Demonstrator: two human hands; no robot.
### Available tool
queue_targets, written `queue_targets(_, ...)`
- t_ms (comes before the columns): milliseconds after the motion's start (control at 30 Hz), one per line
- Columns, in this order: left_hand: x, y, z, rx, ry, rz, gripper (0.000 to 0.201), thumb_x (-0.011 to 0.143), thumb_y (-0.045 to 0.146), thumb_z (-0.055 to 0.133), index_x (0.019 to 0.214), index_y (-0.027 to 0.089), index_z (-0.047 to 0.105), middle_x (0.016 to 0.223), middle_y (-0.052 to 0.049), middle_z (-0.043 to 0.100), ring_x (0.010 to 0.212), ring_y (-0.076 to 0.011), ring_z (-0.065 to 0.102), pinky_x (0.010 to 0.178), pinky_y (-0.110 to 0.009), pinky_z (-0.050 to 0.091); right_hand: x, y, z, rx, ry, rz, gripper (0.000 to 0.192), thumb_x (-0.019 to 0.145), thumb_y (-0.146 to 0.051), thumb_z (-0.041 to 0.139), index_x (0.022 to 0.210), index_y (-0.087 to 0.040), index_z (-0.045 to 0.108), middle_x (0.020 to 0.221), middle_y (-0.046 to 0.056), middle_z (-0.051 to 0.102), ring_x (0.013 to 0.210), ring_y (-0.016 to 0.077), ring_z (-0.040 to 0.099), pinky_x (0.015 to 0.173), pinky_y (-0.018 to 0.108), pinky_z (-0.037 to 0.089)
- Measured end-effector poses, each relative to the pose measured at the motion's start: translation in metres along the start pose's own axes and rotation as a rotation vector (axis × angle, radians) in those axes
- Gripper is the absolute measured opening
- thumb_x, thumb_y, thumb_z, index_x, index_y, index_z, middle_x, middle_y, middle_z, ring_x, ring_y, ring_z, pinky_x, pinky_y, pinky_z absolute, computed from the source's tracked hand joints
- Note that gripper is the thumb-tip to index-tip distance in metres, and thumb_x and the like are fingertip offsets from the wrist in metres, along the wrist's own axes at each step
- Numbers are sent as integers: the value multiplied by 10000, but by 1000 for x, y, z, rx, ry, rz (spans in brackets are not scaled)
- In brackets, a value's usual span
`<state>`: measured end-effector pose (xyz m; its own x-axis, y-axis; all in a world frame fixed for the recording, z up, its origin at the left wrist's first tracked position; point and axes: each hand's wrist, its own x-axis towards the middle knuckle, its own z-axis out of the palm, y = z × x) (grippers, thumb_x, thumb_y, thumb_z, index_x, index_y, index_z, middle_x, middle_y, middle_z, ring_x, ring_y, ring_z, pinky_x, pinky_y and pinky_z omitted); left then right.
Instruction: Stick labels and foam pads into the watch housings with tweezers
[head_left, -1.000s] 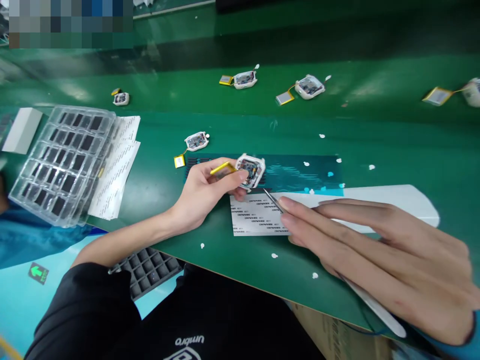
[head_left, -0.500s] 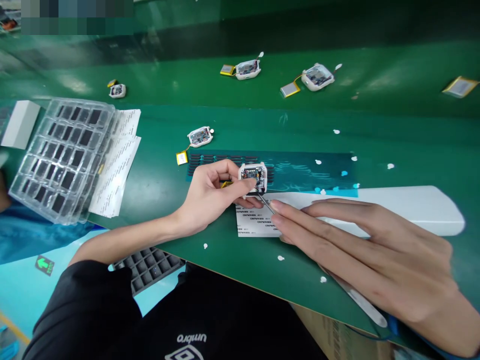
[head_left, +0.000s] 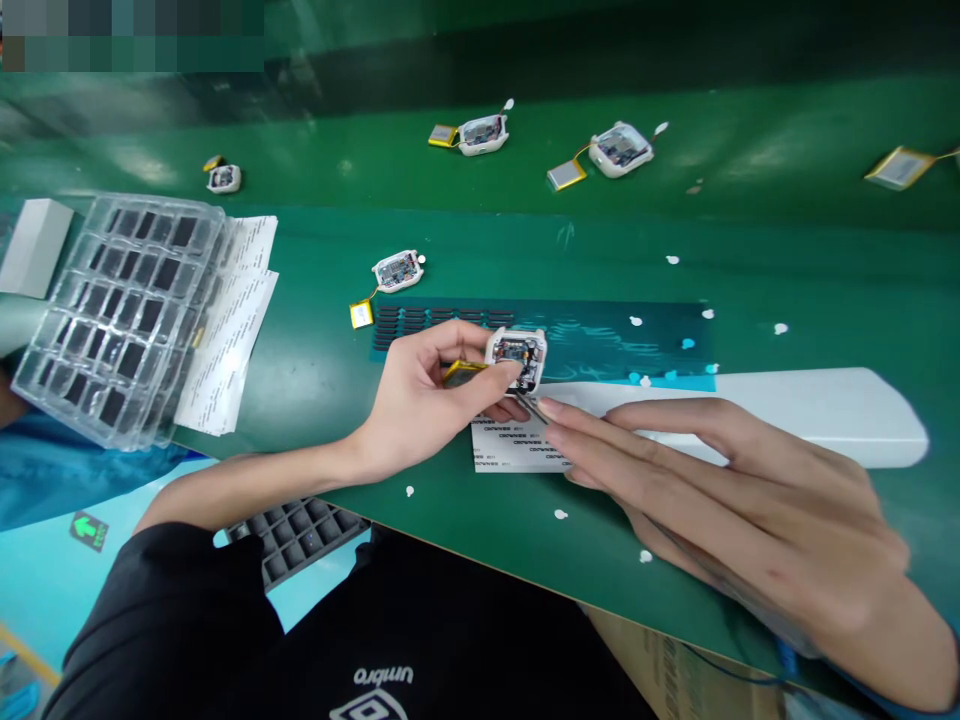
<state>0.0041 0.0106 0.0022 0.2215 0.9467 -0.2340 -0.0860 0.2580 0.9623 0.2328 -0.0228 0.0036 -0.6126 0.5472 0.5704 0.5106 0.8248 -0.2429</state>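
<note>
Tweezers (head_left: 534,409) pinched in my right fingers (head_left: 600,440) have drawn up to the white casing (head_left: 522,349) gripped by my left fingers (head_left: 486,387); fine work beside those fingertips seems underway.

Since 1.0 s ago, the left hand (head_left: 420,400) has brought the case (head_left: 519,348) lower and turned it. The tweezers (head_left: 532,407), then just apart from it, now have their tip at its lower edge, perhaps touching; the tip is hard to make out. The battery (head_left: 463,374), mostly hidden 0.5 s ago, shows again beside the case.
</note>
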Motion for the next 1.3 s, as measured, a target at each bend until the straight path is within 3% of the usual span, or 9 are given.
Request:
queue_targets(100,-3,0,1,60,55,124,320,880,216,782,1186,183,691,694,54,686,605,-138,748,614,-235,665,-1,1,1,35,-26,20,704,980,-19,651,1627,-199,440,1278,24,765,1083,239,753,880,354,674)
queue_targets(400,-7,2,1,103,45,170,279,908,233,777,1170,182,693,759,31,731,601,-145,755,601,-255,675,-5,-10,-16,132,-157,216,794,1003,-27,580,1675,-372,334,1387,-31,712,1176,257,733,930,387,685)
queue_targets(567,-5,4,1,108,42,166,277,905,234,777,1159,184,677,734,35,716,598,-150,753,604,-255,670,-2,-7,-9,98,-92,179,797,967,-2,649,1655,-308,389,1340,-2,740,1169,254,739,867,368,699)
queue_targets(767,-3,0,0,32,12,150,355,839,234,842,1103,205,607,824,20,754,640,-140,762,617,-228,657,-7,-5,-5,26,16,123,667,1039,-67,545,1647,-306,412,1286,-17,758,1074,255,766,871,392,694)
queue_targets(933,-5,-8,5,254,-64,280,347,843,290,850,1052,201,588,785,6,742,629,-128,729,558,-202,583,-9,3,-13,-121,124,-6,583,1002,-42,624,1565,-145,515,1350,46,724,1097,238,745,953,379,665)
queue_targets(1000,17,-1,-6,402,-58,419,295,896,313,787,1107,192,618,818,-12,742,648,-134,726,573,-223,568,-6,8,-16,-184,163,-88,436,1003,-48,629,1433,-119,633,1350,62,719,1036,221,752,905,354,663)
queue_targets(1067,56,15,-28,693,55,570,280,897,314,765,1130,192,670,822,-15,724,656,-141,698,602,-251,536,-3,11,-20,-240,154,-153,309,1000,-56,641,1292,-132,710,1341,72,720,997,207,752,855,334,657)
queue_targets(1200,148,49,-88,1321,309,414,336,826,188,681,1158,171,731,841,-66,735,777,-248,696,810,-392,570,-1,12,-21,-279,193,-218,200,1000,-84,672,1189,-95,734,1280,94,750,996,199,735,807,329,644)
queue_targets(1300,191,56,-117,1388,334,395,319,880,210,575,1127,116,753,1147,-212,746,1099,-376,682,1037,-555,512,-3,13,-17,-276,220,-235,184,1009,-102,665,1174,-68,738,1268,109,755,976,212,726,804,350,640)
